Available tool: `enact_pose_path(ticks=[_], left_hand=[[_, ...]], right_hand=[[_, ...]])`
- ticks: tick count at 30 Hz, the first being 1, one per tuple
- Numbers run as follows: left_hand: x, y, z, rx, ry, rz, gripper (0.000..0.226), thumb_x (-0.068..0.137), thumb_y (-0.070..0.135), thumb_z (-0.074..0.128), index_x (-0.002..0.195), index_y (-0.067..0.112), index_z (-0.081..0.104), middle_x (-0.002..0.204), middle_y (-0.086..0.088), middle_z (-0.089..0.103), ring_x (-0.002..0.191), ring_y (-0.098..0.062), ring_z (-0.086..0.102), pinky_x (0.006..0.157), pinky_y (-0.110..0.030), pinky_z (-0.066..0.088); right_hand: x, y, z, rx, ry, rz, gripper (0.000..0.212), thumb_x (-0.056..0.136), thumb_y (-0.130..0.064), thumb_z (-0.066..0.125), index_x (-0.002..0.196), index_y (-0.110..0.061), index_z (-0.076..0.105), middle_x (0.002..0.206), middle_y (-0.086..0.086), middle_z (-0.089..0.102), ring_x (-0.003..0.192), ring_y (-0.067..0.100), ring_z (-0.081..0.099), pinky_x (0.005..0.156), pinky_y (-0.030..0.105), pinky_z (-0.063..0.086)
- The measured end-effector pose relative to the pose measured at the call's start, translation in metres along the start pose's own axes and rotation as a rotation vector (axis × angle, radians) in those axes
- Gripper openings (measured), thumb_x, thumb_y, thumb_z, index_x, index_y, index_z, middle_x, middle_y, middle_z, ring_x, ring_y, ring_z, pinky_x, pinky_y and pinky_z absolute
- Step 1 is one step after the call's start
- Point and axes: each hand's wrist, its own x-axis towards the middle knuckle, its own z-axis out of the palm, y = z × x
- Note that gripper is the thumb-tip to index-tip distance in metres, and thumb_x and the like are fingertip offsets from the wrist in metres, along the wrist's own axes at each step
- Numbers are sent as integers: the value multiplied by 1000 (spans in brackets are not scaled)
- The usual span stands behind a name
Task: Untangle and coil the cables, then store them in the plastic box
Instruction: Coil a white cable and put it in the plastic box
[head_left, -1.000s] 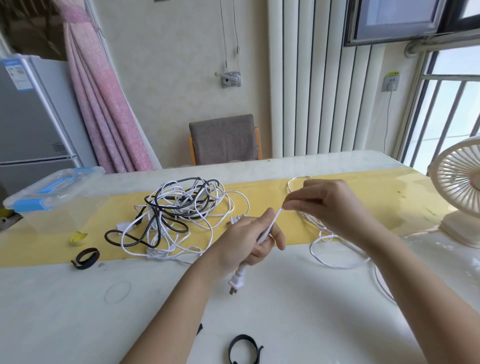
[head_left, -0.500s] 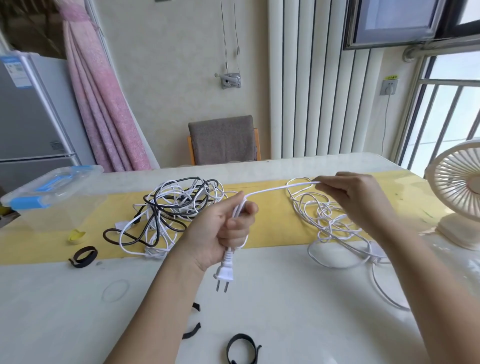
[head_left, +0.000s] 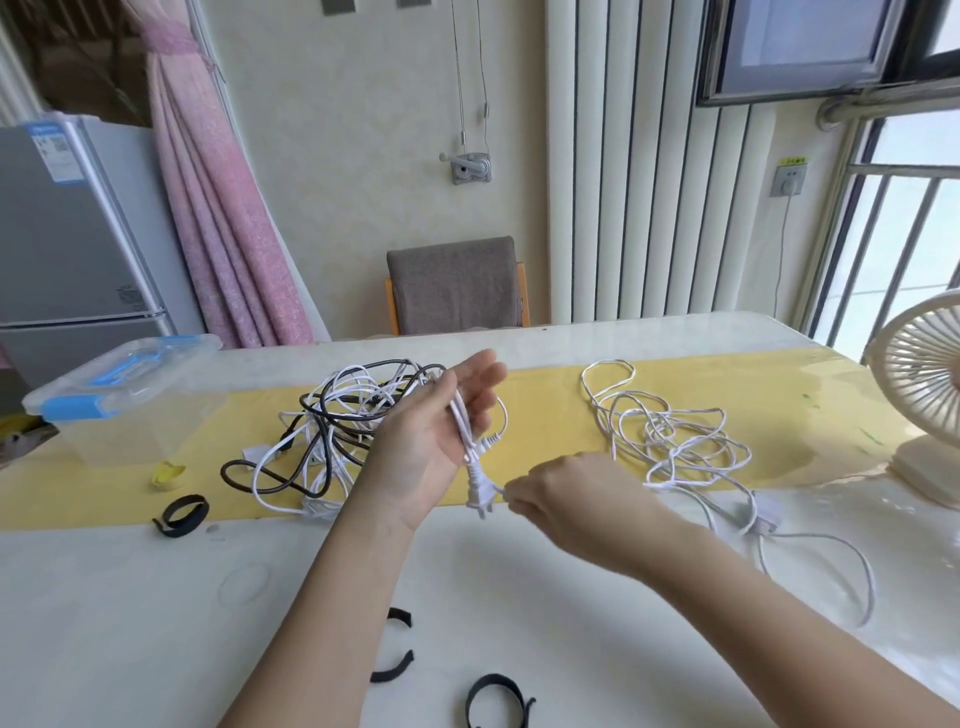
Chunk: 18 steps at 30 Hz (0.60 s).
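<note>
My left hand (head_left: 434, 436) is raised palm-up over the yellow runner, fingers nearly straight. Its thumb pins the white cable (head_left: 461, 423) against the palm, and the plug (head_left: 478, 493) hangs below the heel of the hand. Just right of the plug, my right hand (head_left: 571, 501) pinches the same cable. The rest of it lies in a loose white heap (head_left: 675, 441) to the right. A tangle of black and white cables (head_left: 337, 421) lies behind my left hand. The clear plastic box (head_left: 119, 415), with its blue-latched lid on, stands at the far left.
Black fastening straps lie on the table: one at the left (head_left: 182, 514), pieces near the front (head_left: 393, 670) and a loop (head_left: 498, 701). A cream desk fan (head_left: 930, 395) stands at the right edge. A yellow scrap (head_left: 169, 474) lies by the box. A chair (head_left: 457, 291) stands behind the table.
My left hand has opened its fingers and turned palm-up, with the cable still in it. My right hand has swept the cable from the upper right down to just beside the plug.
</note>
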Motion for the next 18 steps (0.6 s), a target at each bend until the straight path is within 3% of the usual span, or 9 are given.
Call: enact_pose_path(ticks=[2,5,8,10,12,14,18], left_hand=[[-1,-3,-1,193,13,37,29,98,13,36,105,7,63,88,-1,73,71,-7,61,64,-16,48],[-2,-8,-2,645,67,102,30,99,-2,32,101,13,58,78,5,70,62,-3,54,59,-13,42],[-5,-17,-1,1007,49,170,32,96,-6,33,101,16,56,84,4,64,62,-2,53,61,-12,41],[-7,-20,0,996,15,131,27,96,-4,35,105,11,56,87,1,63,69,-5,57,64,-14,45],[-9,-16,4,875,-58,23,20,97,2,39,103,10,57,71,4,63,58,-9,54,57,-17,43],[-12,-13,8,790,-127,-106,25,100,7,38,88,13,60,55,1,55,43,-10,38,47,-21,31],[-14,-13,14,611,-291,-369,57,93,54,30,66,12,58,44,1,35,39,-9,20,38,-18,19]], right_hand=[[0,-11,0,-55,48,-73,22,97,-24,42,90,-17,62,74,2,62,64,30,58,51,30,32],[-1,-13,-4,-68,255,-77,20,86,-25,52,71,-23,64,56,-5,52,39,20,46,39,23,20],[-4,-11,-12,156,409,-116,28,92,-31,42,82,-20,65,79,-5,59,51,22,56,38,23,30],[-5,-8,-21,259,485,-122,22,95,-34,45,92,-21,62,94,-8,54,58,18,56,41,24,38],[-6,0,-28,267,558,-97,22,96,-36,46,91,-21,62,88,-9,47,55,17,49,43,28,43],[-8,11,-34,304,602,-41,33,96,-41,45,85,-17,65,78,-6,48,53,18,46,43,33,43],[-13,27,-42,353,671,9,41,93,-47,47,81,-12,66,72,-8,49,54,13,44,48,32,41]])
